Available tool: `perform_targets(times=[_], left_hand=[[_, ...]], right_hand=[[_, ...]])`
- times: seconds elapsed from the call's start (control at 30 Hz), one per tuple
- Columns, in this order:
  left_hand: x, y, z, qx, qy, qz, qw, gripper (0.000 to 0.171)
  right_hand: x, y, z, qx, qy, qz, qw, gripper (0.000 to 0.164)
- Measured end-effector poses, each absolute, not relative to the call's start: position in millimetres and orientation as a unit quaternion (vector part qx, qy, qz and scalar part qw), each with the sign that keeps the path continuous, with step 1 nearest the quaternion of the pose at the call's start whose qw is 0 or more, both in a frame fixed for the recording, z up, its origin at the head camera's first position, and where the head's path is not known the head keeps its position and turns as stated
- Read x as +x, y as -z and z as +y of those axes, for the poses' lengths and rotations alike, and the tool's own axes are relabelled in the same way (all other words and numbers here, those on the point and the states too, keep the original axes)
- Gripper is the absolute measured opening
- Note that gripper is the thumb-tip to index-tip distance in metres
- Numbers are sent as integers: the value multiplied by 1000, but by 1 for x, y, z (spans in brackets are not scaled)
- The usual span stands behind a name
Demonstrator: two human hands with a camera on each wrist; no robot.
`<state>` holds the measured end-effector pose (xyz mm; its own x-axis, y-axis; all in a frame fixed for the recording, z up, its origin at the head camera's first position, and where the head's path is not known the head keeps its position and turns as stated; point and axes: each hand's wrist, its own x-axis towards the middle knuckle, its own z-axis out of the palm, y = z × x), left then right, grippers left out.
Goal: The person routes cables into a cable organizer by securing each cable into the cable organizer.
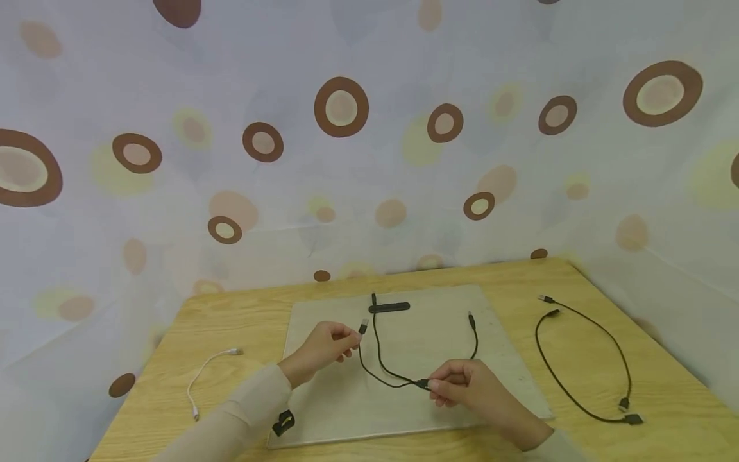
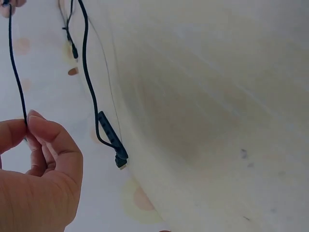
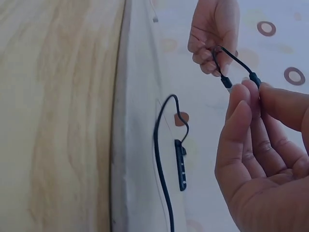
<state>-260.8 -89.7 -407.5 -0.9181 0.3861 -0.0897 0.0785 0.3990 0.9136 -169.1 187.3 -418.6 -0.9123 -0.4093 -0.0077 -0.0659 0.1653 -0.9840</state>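
My left hand (image 1: 326,348) pinches a thin black cable just below its USB plug (image 1: 363,326), whose metal end points up. Between the thumb and fingers of my right hand (image 1: 464,385) is a black connector (image 1: 423,383), held low over the pale board (image 1: 404,410). From it black cords run to the left hand's plug and to a slim black USB hub (image 1: 389,308) at the board's back. A second black plug (image 1: 471,319) stands on a cord rising behind the right hand. The right wrist view shows the hub's row of ports (image 3: 182,169).
Left of the board, a short white USB cable (image 1: 202,375) lies on the wooden table (image 1: 156,359). Looped black cables (image 1: 620,353) lie on the right. A small black strap (image 1: 283,423) is at the board's front left corner. Patterned cloth (image 1: 392,160) hangs behind.
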Motion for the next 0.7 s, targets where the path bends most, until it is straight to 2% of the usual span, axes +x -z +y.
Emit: perform_targets(times=[0.3,0.47,0.7], left_hand=[[-276,394,-73,147,-523,825,157,21],[-291,401,-66,137,-521,828,154,23],[-303,400,-54,121,-531,829,127,21]], right_hand=[[-173,416,200,-121,618,770,104,37],[-175,422,200,-110,628,763,107,39],[-182,425,200,-84,632,766,85,34]])
